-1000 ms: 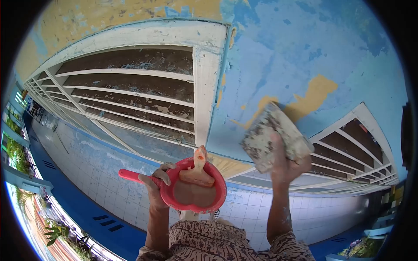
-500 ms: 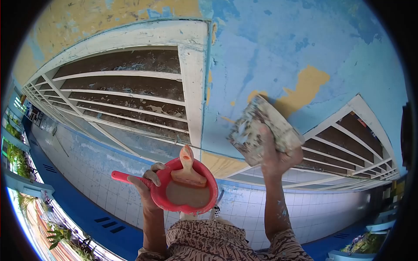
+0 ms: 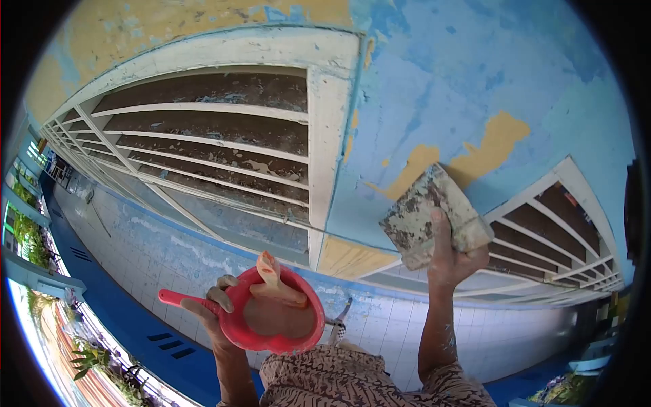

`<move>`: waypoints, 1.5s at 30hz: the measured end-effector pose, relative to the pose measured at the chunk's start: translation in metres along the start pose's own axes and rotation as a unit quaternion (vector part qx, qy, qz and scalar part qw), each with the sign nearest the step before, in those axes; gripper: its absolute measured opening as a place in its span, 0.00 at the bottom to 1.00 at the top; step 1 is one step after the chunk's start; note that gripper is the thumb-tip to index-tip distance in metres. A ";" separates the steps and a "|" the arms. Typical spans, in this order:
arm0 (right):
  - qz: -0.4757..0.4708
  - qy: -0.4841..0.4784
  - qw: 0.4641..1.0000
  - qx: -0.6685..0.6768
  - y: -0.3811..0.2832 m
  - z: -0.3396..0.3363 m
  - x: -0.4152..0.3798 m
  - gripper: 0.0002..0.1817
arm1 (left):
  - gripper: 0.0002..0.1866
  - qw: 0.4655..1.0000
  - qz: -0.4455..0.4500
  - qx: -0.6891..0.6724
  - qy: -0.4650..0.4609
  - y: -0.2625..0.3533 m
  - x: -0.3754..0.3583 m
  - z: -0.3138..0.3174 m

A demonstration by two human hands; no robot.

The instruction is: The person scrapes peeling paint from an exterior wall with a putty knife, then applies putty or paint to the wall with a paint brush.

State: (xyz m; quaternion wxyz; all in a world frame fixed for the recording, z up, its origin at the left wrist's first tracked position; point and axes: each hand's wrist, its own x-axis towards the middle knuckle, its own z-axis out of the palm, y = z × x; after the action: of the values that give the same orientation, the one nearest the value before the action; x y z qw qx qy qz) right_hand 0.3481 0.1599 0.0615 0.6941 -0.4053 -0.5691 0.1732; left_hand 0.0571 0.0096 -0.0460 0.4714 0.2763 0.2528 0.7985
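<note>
Since the earlier frame, the red plastic dipper has shifted leftward, away from the off-white rectangular pad, and the orange-handled brush in it leans further over.

The left hand has its grip closed around the dipper's handle, close to the bowl. The right hand has a partly open grip on the pad, a digit lying along its face. The pad is beside a ragged yellow patch on the blue painted wall, between two white-barred windows; whether it touches the wall is unclear.

For good work here, the pad is best kept flat to the wall, with light, even pressure and corners clear of the window frames. The dipper should stay level so the liquid does not spill.

The pad is thin and flat, blotched with dark grey stains. The dipper holds murky, pinkish-brown liquid.
</note>
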 end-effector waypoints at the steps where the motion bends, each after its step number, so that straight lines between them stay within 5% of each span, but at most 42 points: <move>1: -0.046 0.006 0.999 -0.023 0.004 0.006 -0.002 0.12 | 0.41 1.000 0.009 -0.006 0.001 -0.002 0.003 0.000; 6: -0.093 -0.020 0.994 -0.049 0.001 0.030 0.002 0.14 | 0.41 0.999 -0.028 -0.013 -0.011 -0.002 -0.002 -0.004; 8: -0.055 0.021 0.998 0.023 0.002 0.019 0.001 0.13 | 0.41 1.000 -0.024 -0.005 -0.008 -0.004 -0.005 -0.008; 9: 0.037 0.029 0.998 0.052 -0.010 0.014 0.001 0.13 | 0.41 1.000 -0.014 -0.002 -0.001 -0.004 -0.001 -0.011; 12: -0.088 0.044 0.995 -0.005 -0.007 0.033 0.006 0.13 | 0.41 1.000 -0.018 0.002 0.015 -0.004 0.001 -0.008; 16: -0.127 0.030 0.991 -0.029 -0.014 0.024 0.012 0.13 | 0.41 0.999 -0.028 0.013 0.011 -0.006 0.002 -0.001; 20: -0.003 0.091 0.996 -0.010 -0.022 0.000 0.015 0.14 | 0.40 1.000 -0.020 -0.009 -0.008 -0.007 0.003 -0.005; 25: -0.075 0.087 0.992 -0.055 -0.016 -0.007 0.020 0.12 | 0.39 0.996 -0.080 -0.011 0.024 -0.012 0.005 0.013; 30: 0.010 0.049 0.999 0.000 -0.021 -0.021 0.030 0.14 | 0.40 0.995 -0.064 -0.040 -0.058 -0.028 0.013 0.009; 32: -0.092 0.077 0.992 0.031 -0.026 0.008 0.037 0.10 | 0.41 0.993 -0.070 -0.072 -0.068 -0.032 0.011 0.008; 36: -0.038 0.027 0.998 0.037 -0.037 0.017 0.039 0.14 | 0.41 0.990 -0.095 -0.071 -0.072 -0.031 0.007 0.009; 40: -0.021 0.077 0.997 0.023 -0.041 0.005 0.034 0.13 | 0.41 0.997 -0.048 -0.026 -0.060 -0.026 0.012 -0.008; 45: -0.062 0.074 0.995 0.000 -0.041 0.011 0.041 0.12 | 0.41 0.996 -0.082 -0.026 -0.032 -0.017 0.009 -0.002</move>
State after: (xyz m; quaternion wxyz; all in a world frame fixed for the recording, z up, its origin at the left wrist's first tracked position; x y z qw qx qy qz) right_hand 0.3407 0.1673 0.1197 0.7436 -0.3813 -0.5401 0.0992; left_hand 0.0630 0.0251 -0.0568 0.5498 0.2678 0.2385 0.7544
